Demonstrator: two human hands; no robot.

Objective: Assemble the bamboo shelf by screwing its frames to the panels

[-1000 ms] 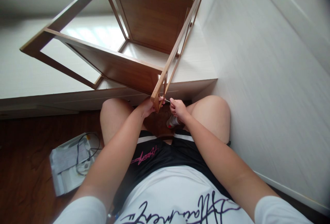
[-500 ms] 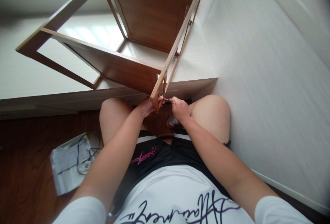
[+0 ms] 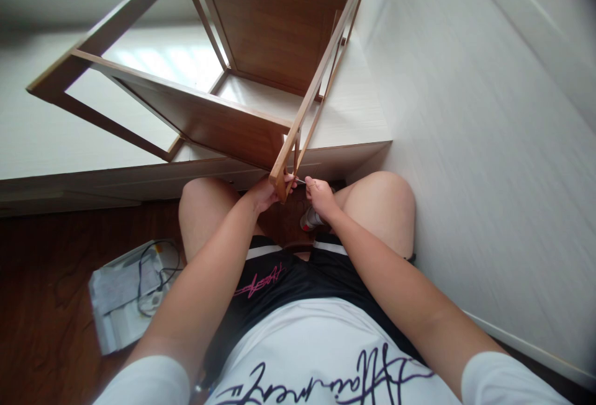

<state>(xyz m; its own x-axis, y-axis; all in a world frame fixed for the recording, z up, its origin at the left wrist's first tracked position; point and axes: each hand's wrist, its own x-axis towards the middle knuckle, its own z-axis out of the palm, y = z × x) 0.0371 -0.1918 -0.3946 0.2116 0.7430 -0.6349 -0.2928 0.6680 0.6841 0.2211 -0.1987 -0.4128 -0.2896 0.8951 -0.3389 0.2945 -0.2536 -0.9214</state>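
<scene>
A brown wooden shelf unit [image 3: 200, 107], made of slim frames and flat panels, lies tipped over on a pale ledge. One corner of its near frame juts out over the ledge's front edge, between my knees. My left hand [image 3: 267, 195] is closed round that corner, with fingertips showing on its right side. Closed in a pinch, my right hand [image 3: 321, 197] holds a thin metal tool [image 3: 302, 181] whose shaft points left at the frame corner. The tool's handle end is hidden in my fingers, and its tip is too small to make out.
The pale ledge [image 3: 37, 138] runs along the window, and a pale wall panel [image 3: 475, 144] rises close on my right. On the dark wood floor [image 3: 41, 281] at my left lies a white box [image 3: 116, 330] with a black cable [image 3: 141, 274] on it.
My right hand has shifted very slightly, and a little more of the tool's shaft shows. My left hand and the shelf unit stay practically where they were.
</scene>
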